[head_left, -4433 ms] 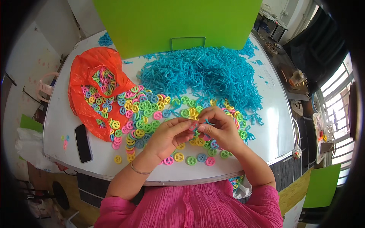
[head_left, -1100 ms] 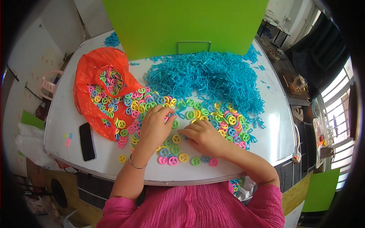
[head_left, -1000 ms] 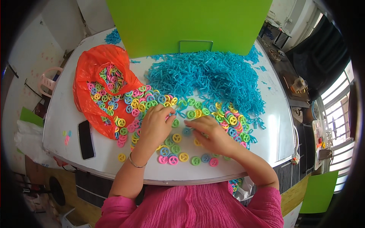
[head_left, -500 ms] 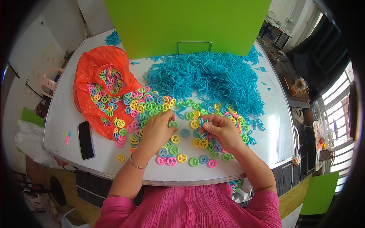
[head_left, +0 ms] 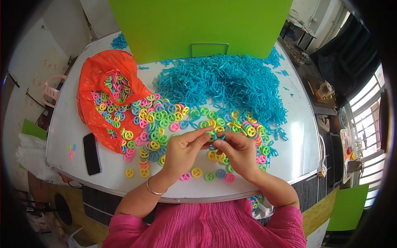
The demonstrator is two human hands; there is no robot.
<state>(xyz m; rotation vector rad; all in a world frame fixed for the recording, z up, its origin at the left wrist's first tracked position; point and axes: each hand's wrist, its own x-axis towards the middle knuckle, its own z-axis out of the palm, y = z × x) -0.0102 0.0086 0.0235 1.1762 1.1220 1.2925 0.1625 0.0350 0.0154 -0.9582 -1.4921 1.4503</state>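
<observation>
Over the front middle of the table my two hands meet. My left hand (head_left: 182, 152) pinches a small green plastic wheel (head_left: 210, 134) between thumb and fingertips. Against it, my right hand (head_left: 240, 153) grips a small blue plastic piece (head_left: 222, 137), its shape partly hidden by the fingers. Loose wheels in yellow, green, pink and blue lie around both hands, such as a yellow wheel (head_left: 196, 172) and a pink wheel (head_left: 229, 177) near the table's front edge. Beyond the hands spreads a large heap of blue plastic pieces (head_left: 231, 78).
An orange-red plastic bag (head_left: 89, 82) spills wheels at the left, with a dark phone (head_left: 92, 153) in front of it. Behind the heap stands a big green board (head_left: 198, 25) with a wire handle (head_left: 209, 44). The white table (head_left: 111, 175) curves at its front edge.
My left hand has moved right with a green wheel and now meets my right hand. The right hand keeps its blue piece and has shifted slightly toward me.
</observation>
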